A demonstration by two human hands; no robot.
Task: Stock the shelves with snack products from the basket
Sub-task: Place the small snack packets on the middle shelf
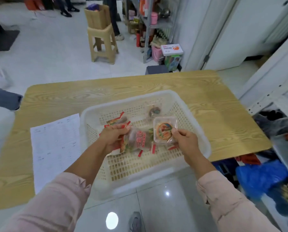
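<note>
A white perforated basket (196, 131) sits on the wooden table (215, 104), overhanging its near edge. Over the basket, my left hand (113, 136) grips a clear snack bag with red print (138, 139). My right hand (184, 138) pinches the corner of a clear square snack pack with an orange round label (164, 128). Another red-edged bag (118, 120) lies behind my left hand. A small clear packet (154, 111) lies at the basket's far side.
A printed sheet of paper (56, 144) lies on the table left of the basket. White metal shelving (274, 91) stands at the right, with bags under it. A beige stool (103, 44) with a cardboard box and another stocked shelf (156, 25) stand beyond the table.
</note>
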